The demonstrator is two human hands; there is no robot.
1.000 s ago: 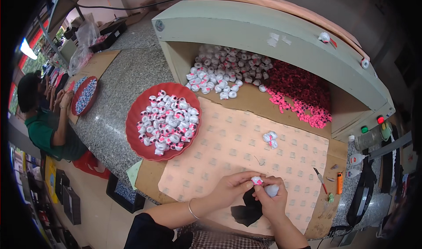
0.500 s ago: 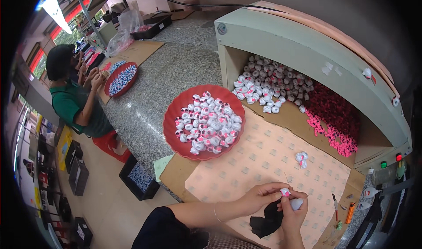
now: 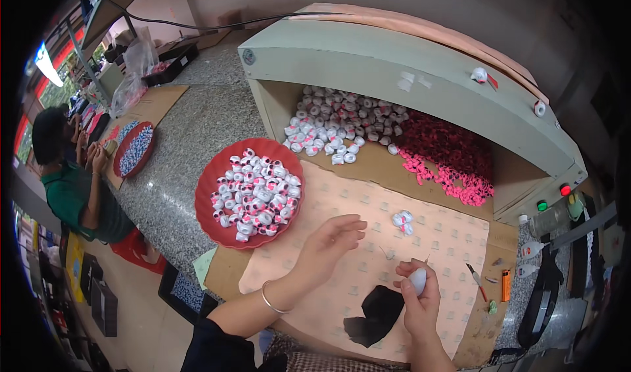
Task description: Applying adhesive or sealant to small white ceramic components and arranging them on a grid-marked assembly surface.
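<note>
I am looking down on a speckled grey stone counter (image 3: 190, 142) in a workshop, with a pale patterned sheet (image 3: 407, 254) laid over brown card in the lower middle of the frame. At far left another person in a green shirt (image 3: 69, 198) sits by a second dish of small pieces (image 3: 135, 150). Moving right, a red round tray (image 3: 209, 222) sits left of centre, heaped with small white-and-pink rolled pieces (image 3: 256, 194). Behind it, in the upper middle, an open grey-green box (image 3: 394, 63) holds a heap of white pieces on its left and pink ones (image 3: 453, 162) on its right.

My left hand (image 3: 328, 244) hovers over the sheet just right of the tray, fingers spread loosely and holding nothing. My right hand (image 3: 420, 293), at lower centre-right, is closed around one white piece (image 3: 418, 280), thumb pressed on it. A black cloth (image 3: 374, 314) lies just left of that hand, and a small finished cluster (image 3: 402, 221) rests on the sheet above it. A small tool (image 3: 476, 281) and an orange lighter (image 3: 505, 285) lie at the sheet's right edge.

I judge this as mid-cycle: one piece is being worked in the right hand while the left is free. The next move calls for a light pinch from the left hand, either steadying this piece or taking another from the tray, without scattering the heap.
</note>
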